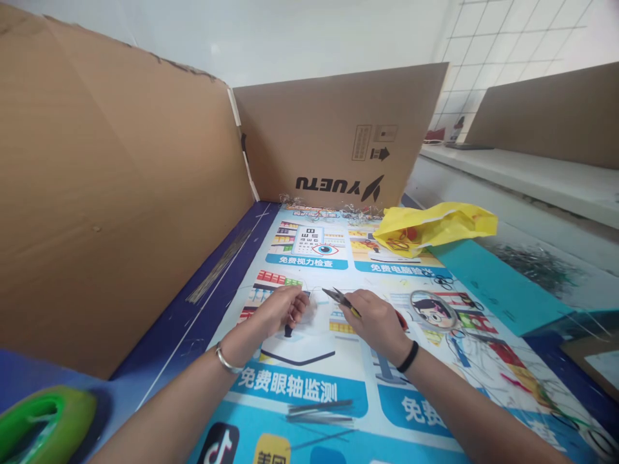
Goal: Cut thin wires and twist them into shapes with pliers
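My right hand (380, 322) is closed around a pair of pliers (340, 298), whose dark pointed jaws face left toward my other hand. Blurred by motion, my left hand (283, 309) has its fingers curled in a pinch. A faint thin wire (314, 289) shows at its fingertips, close to the tip of the pliers; its full length is hard to make out. Below the hands, several short straight wires (322, 411) lie in a small bundle on the printed poster (358, 361). A longer bundle of wires (220, 267) rests on the blue surface to the left.
Cardboard panels (338, 129) stand at the back and left. A yellow bag (440, 225) lies open at the back right, beside a teal board (503, 283) and a heap of wire bits (532, 267). A green tape roll (62, 412) sits front left. Wire scraps litter the right side.
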The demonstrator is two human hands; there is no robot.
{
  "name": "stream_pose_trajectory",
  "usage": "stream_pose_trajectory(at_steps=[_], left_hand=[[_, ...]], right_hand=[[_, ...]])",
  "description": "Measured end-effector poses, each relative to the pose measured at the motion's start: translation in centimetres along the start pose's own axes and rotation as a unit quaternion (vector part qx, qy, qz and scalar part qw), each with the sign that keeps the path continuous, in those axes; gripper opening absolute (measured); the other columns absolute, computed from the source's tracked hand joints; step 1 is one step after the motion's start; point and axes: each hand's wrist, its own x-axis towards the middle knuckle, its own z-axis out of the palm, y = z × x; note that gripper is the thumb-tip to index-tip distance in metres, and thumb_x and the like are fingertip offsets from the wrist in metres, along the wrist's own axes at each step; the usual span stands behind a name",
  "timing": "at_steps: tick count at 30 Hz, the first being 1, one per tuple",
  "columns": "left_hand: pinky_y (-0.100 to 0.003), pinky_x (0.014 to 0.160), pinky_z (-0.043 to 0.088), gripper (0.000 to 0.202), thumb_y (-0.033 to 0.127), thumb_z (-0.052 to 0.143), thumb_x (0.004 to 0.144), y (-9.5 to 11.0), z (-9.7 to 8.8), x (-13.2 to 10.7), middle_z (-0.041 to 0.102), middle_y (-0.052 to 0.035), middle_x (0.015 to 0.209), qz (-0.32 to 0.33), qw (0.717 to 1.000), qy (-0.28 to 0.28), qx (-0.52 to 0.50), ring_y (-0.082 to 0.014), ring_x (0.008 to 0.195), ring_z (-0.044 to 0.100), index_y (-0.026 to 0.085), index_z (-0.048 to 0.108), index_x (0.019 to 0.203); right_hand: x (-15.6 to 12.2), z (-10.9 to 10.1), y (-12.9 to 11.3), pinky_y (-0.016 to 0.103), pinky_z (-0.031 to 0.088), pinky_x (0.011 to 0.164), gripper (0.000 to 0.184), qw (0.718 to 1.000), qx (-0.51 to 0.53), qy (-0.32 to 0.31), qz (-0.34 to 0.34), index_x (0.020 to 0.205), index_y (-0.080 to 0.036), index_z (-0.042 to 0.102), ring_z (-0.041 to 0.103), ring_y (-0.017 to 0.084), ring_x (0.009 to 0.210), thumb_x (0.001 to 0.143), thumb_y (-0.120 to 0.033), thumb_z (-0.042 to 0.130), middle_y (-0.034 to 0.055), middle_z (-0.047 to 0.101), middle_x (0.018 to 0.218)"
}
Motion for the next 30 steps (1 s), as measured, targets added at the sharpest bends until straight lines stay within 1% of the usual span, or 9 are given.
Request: stream_pose_trajectory(at_steps=[6,10,17,24,27,30], left_hand=[[-0.020,0.034,0.032,0.031,0.041,0.051,0.077,0.01,0.17,0.00,0.052,-0.0005,0.050,0.004,0.999,-0.011,0.053,-0.0091,0.037,0.047,0.014,0.060,0.065],[-0.020,0.033,0.033,0.033,0.042,0.049,0.078,0.09,0.33,-0.13,0.051,0.0002,0.049,0.009,0.997,-0.015,0.081,-0.0088,0.036,0.046,0.015,0.060,0.065],[-0.018,0.030,0.028,0.029,0.037,0.049,0.077,0.05,0.33,-0.10,0.049,0.0002,0.046,0.006,0.997,-0.008,0.075,-0.0077,0.033,0.041,0.016,0.060,0.060],[-0.018,0.029,0.021,0.025,0.033,0.052,0.074,0.14,0.31,-0.19,0.047,0.0011,0.042,-0.005,0.999,-0.001,0.050,-0.0070,0.031,0.038,0.017,0.057,0.054],[-0.017,0.030,0.020,0.024,0.030,0.052,0.073,0.16,0.32,-0.24,0.046,0.0017,0.042,-0.011,0.999,-0.001,0.046,-0.0060,0.030,0.036,0.017,0.056,0.053],[-0.016,0.030,0.019,0.025,0.031,0.051,0.074,0.09,0.28,-0.20,0.046,0.0019,0.043,-0.009,0.999,0.001,0.042,-0.0057,0.031,0.036,0.017,0.055,0.054]], right_hand=[[0.04,-0.04,-0.17,0.026,0.044,0.070,0.017,1.000,0.028,0.013,0.004,0.085,-0.017,0.061,0.057,0.018,0.079,0.087,-0.026,0.047,0.0076,0.062,0.081],[0.09,0.09,-0.15,0.027,0.043,0.071,0.017,1.000,0.014,0.005,0.004,0.085,-0.016,0.061,0.056,0.018,0.080,0.087,-0.026,0.048,0.0074,0.062,0.080],[0.08,0.24,-0.14,0.028,0.042,0.070,0.017,0.999,-0.033,-0.012,-0.003,0.087,-0.017,0.062,0.056,0.019,0.079,0.087,-0.026,0.048,0.0073,0.062,0.080],[0.01,0.17,-0.13,0.028,0.043,0.071,0.017,0.999,-0.033,-0.007,-0.001,0.088,-0.017,0.062,0.057,0.019,0.081,0.087,-0.025,0.048,0.0080,0.063,0.081],[-0.01,0.05,-0.08,0.028,0.043,0.072,0.017,0.999,-0.034,-0.007,0.001,0.087,-0.017,0.062,0.057,0.019,0.081,0.087,-0.026,0.048,0.0081,0.063,0.082],[-0.07,0.03,-0.03,0.029,0.044,0.073,0.017,0.999,-0.035,-0.009,-0.001,0.088,-0.016,0.062,0.057,0.019,0.082,0.088,-0.026,0.047,0.0085,0.063,0.083]])
